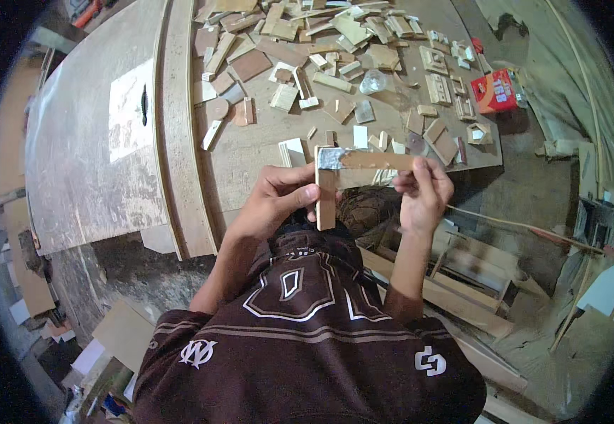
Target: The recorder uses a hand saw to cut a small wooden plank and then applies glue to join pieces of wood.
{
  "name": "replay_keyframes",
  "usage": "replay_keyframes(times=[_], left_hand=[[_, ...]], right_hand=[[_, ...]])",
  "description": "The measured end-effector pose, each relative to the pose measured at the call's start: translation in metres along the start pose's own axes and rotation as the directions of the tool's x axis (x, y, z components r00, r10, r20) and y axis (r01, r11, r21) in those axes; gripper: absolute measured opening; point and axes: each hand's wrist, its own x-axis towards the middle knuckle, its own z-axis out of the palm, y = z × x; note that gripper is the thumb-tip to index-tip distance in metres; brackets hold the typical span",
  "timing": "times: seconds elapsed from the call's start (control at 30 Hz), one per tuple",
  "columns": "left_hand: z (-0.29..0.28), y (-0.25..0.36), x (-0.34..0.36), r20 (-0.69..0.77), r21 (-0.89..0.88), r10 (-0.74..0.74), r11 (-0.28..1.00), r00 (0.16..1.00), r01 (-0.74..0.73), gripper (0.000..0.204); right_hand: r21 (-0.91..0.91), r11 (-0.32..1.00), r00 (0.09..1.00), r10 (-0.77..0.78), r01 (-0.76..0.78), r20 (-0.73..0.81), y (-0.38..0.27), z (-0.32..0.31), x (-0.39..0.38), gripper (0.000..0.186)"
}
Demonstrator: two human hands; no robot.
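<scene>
One table (247, 159); left fingers (310, 192) pinch one block (327, 206), right fingers (425, 177) one strip (372, 161), material unclear.

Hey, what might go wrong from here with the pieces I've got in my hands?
The brown strip could twist out of line: its silvery end is at the top of the wooden piece in your left hand, while your right hand holds the far end. Also, a stray hand movement might knock wood scraps off the nearby table edge.

Left hand (273, 200), right hand (425, 196) apart, pinched
</scene>
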Motion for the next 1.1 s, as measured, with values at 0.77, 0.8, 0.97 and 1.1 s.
replay_keyframes(times=[0.77, 0.8, 0.97, 1.1], left_hand=[[-0.014, -0.032, 0.013, -0.124, -0.185, -0.190, 0.969, 0.974, 0.166, 0.032], [-0.014, -0.032, 0.014, -0.125, -0.184, -0.192, 0.969, 0.973, 0.167, 0.032], [-0.009, -0.029, 0.021, -0.217, -0.152, -0.170, 0.979, 0.961, 0.138, 0.035], [0.000, -0.024, 0.027, -0.207, -0.155, -0.178, 0.977, 0.962, 0.148, 0.037]], right_hand=[[-0.049, 0.993, 0.994, 0.106, -0.106, -0.007, 0.035, -0.020, 0.037, 0.014], [-0.015, 0.996, 0.996, 0.093, -0.093, 0.004, 0.035, -0.019, 0.036, 0.014], [-0.063, 0.989, 0.991, 0.131, -0.132, -0.020, 0.052, -0.025, 0.044, 0.012], [0.031, 0.996, 0.996, 0.084, -0.084, -0.010, 0.048, -0.025, 0.049, 0.012]])
